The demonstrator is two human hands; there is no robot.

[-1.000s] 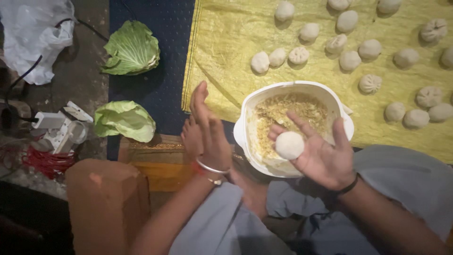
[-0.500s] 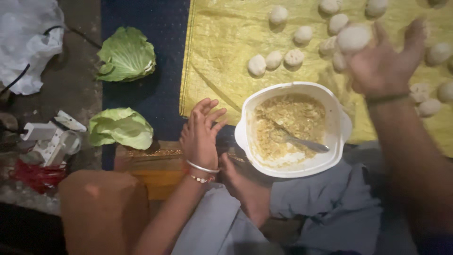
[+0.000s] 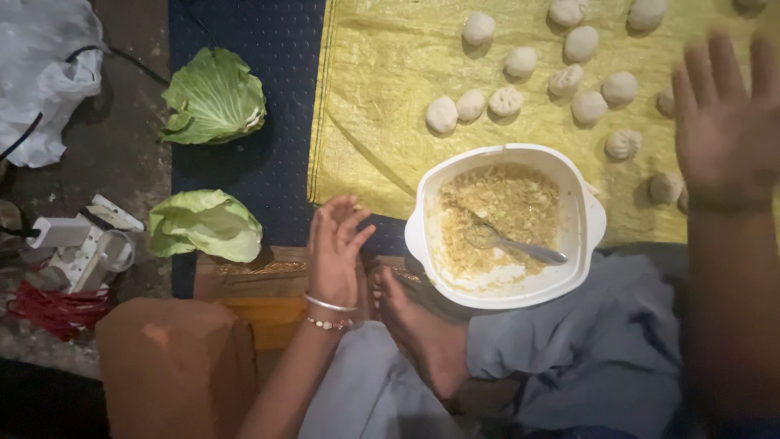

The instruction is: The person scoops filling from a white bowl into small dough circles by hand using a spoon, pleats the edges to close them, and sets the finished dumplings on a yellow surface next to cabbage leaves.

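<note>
Plainly, the white bowl (image 3: 585, 215) sat on the person's lap, its rounded-square rim smooth and glossy, with a small lug at the right side. It held a coarse, crumbly, pale yellow-brown filling, scraped thin near the bottom edge, and a metal spoon (image 3: 512, 244) lay in it, handle pointing right.

The right hand (image 3: 727, 122) hovered open and empty above the yellow woven sheet (image 3: 382, 97), fingers spread, blurred, nothing in its grip. It hung over the right end of the rows of dumplings (image 3: 504, 102): small, matt, off-white dough balls, some with pleated tops, spaced apart on the sheet beyond the bowl. The left hand (image 3: 337, 252) was also open and held nothing, fingers loosely curled upward, just left of the bowl, with a thin metal bangle and a beaded bracelet at the wrist.

The sheet had a crinkled, plastic-weave sheen and lay on a dark blue textured mat (image 3: 268, 154). Two cabbage leaves (image 3: 213, 97) lay on that mat's left side, cupped, veined, pale green. A bare foot (image 3: 418, 329) rested beside the left wrist, amid grey-blue cloth. A reddish-brown brick-like block (image 3: 175, 370) stood at the lower left, near a white power strip (image 3: 77, 244) and a crumpled plastic bag (image 3: 45, 73).
</note>
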